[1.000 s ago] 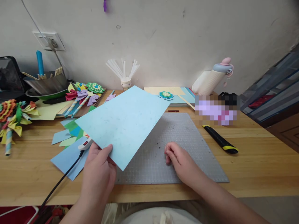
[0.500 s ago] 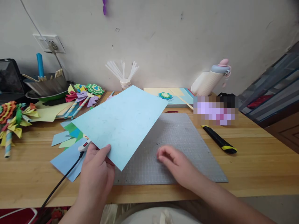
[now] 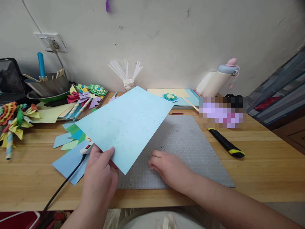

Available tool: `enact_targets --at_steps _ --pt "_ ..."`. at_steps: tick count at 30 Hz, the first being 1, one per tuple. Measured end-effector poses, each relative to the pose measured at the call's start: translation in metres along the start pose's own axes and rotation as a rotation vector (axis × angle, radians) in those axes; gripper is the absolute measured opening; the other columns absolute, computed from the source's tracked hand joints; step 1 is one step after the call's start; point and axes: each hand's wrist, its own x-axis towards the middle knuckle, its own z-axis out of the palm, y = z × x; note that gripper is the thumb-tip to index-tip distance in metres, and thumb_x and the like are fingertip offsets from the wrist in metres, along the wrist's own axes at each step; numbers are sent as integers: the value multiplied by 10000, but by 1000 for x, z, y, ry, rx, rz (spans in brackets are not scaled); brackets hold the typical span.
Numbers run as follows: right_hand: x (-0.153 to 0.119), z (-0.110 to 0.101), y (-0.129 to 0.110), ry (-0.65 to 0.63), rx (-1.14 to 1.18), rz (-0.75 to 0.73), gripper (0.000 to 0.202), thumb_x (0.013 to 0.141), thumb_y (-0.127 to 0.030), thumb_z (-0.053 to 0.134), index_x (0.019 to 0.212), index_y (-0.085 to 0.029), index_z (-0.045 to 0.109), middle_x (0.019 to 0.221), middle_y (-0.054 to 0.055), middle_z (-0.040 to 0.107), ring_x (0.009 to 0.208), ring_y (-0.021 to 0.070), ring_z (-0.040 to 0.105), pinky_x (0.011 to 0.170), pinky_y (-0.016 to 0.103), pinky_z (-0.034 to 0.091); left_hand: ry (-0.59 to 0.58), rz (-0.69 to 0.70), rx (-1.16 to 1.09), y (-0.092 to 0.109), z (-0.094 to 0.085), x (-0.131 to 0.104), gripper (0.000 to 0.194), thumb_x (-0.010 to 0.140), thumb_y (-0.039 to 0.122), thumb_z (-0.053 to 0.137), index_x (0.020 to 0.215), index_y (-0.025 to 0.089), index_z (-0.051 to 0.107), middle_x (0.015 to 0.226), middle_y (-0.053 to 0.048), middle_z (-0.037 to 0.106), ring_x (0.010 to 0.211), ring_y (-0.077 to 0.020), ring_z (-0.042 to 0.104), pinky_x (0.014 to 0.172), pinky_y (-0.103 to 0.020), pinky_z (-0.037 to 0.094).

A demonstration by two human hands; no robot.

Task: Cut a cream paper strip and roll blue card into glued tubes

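My left hand (image 3: 102, 170) grips a light blue sheet of paper (image 3: 128, 127) by its near left edge, thumb on top and fingers underneath. The sheet is held tilted above the grey cutting mat (image 3: 190, 149) and covers its left part. My right hand (image 3: 166, 168) rests low over the mat, right of the paper's near corner. Its fingers are curled closed, and nothing shows in them. A few dark specks lie on the mat close to these fingers.
Left are a white power strip (image 3: 87, 147) with a black cord, blue paper pieces (image 3: 71, 162) and paper flowers (image 3: 88, 98). A black-and-yellow cutter (image 3: 225, 143) lies right of the mat. Behind stand a cup of white sticks (image 3: 129, 83) and a bottle (image 3: 218, 81).
My right hand has moved left across the mat toward the paper, its fingers curling further in. The left hand and the sheet have hardly moved.
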Motion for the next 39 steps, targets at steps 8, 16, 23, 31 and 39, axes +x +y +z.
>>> enact_targets --at_steps 8,16,23,31,39 --pt "6 3 -11 -57 -122 77 149 880 -77 469 895 -104 614 930 128 598 760 223 585 562 299 346 -3 4 14 -3 0 1 244 795 64 562 955 236 628 1044 7 687 1094 -146 609 1004 -241 462" --pt "3 -7 4 -2 57 93 24 892 -210 566 903 -193 580 921 9 608 801 132 588 661 228 413 -39 17 37 -3 -4 2 251 814 80 563 987 249 630 1083 12 677 1116 -140 597 1031 -249 440" --pt "-1 -5 5 9 137 -3 109 882 -135 540 815 -200 596 874 -6 594 761 124 567 644 229 383 -16 -4 23 -5 -3 3 258 818 69 529 961 266 614 1060 29 673 1109 -149 596 978 -276 498" --pt "1 8 0 44 100 67 144 884 -113 443 814 -159 560 879 81 581 733 187 551 625 299 380 -19 -18 55 -7 -1 0 282 800 100 563 1009 284 604 1083 2 665 1090 -201 607 960 -386 526" --pt "-7 2 14 342 848 326 115 887 -139 334 896 -227 406 807 -15 546 560 99 515 499 225 409 -34 -72 50 -15 -4 -4 353 797 135 582 1119 281 564 1138 -21 648 1066 -217 615 921 -392 530"
